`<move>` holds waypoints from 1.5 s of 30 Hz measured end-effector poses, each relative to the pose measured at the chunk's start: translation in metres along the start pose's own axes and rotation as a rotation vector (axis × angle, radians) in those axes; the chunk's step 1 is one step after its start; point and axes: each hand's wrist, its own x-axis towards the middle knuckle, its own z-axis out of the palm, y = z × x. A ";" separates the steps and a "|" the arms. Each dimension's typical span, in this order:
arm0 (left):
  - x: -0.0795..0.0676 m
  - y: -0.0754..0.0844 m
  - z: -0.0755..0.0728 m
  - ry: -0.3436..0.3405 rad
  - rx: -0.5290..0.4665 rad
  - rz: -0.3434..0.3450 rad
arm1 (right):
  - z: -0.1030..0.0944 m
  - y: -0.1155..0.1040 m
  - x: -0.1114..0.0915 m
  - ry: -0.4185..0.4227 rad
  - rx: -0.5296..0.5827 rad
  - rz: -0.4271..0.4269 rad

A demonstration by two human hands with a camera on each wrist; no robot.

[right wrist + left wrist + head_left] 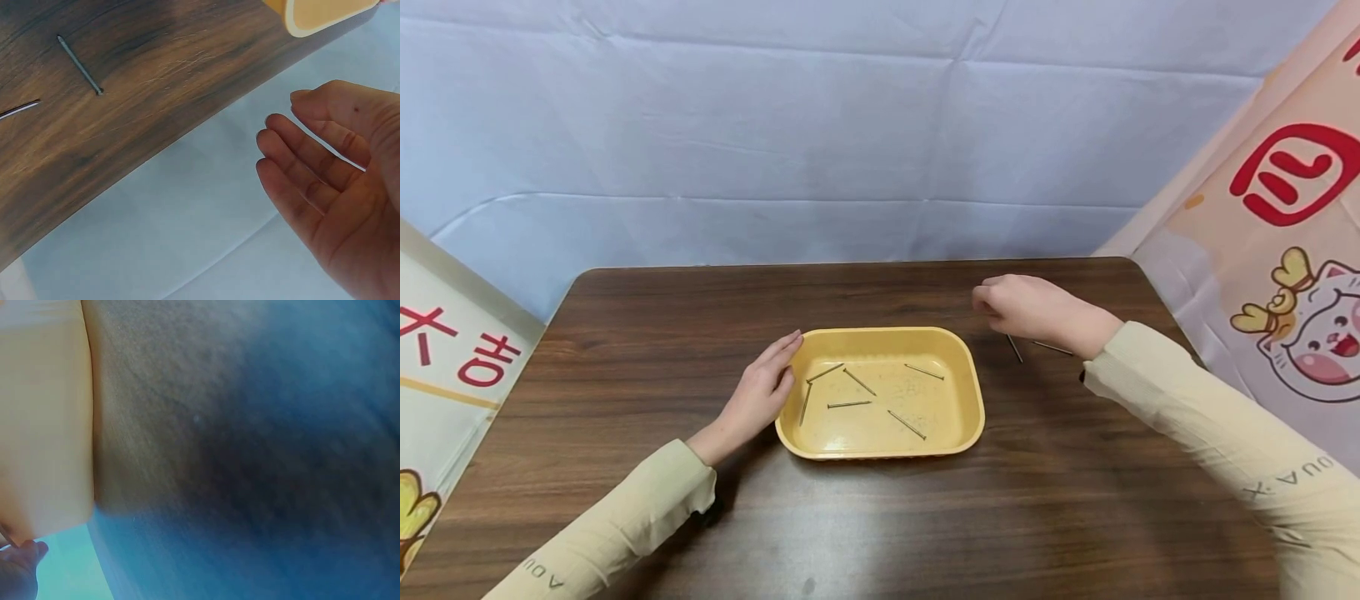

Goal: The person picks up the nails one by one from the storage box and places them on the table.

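A yellow plastic tray (880, 455) sits on the table with several nails (850, 405) scattered over its bottom. My left hand (762, 390) rests against the tray's left rim, fingers fairly straight. In the left wrist view only a bit of that hand (20, 569) shows, at the tray's edge. To the right of the tray, my right hand (1026, 310) hovers over the table. Nothing is between its loosely bent fingers in the right wrist view. Close below it lie two nails, one nearer the tray (1014, 348) and one partly under the hand (1054, 347).
The brown wood-grain table (647, 350) has rounded far corners. Behind it hangs a pale cloth (775, 125). Printed banners stand at both sides, the right banner (1247, 275) with a cartoon cat and the left banner (445, 367) with red characters.
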 end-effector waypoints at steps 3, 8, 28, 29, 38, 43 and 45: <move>0.000 0.001 0.000 0.003 -0.001 0.000 | -0.002 -0.004 0.002 0.005 -0.001 -0.018; 0.000 0.001 0.000 0.004 -0.002 0.002 | -0.003 -0.009 0.006 0.016 -0.011 -0.046; 0.000 0.001 0.001 0.002 0.002 0.002 | -0.009 -0.033 0.018 0.011 -0.045 -0.116; 0.000 0.001 0.001 0.002 0.000 0.002 | -0.009 -0.034 0.019 0.011 -0.045 -0.120; 0.000 0.001 0.000 0.001 0.002 -0.003 | -0.009 -0.042 0.025 -0.005 -0.044 -0.134; 0.000 0.001 0.000 -0.005 -0.001 -0.009 | -0.011 -0.048 0.029 -0.019 -0.025 -0.135; 0.000 0.002 0.000 -0.008 -0.003 -0.012 | -0.012 -0.050 0.031 -0.027 -0.013 -0.131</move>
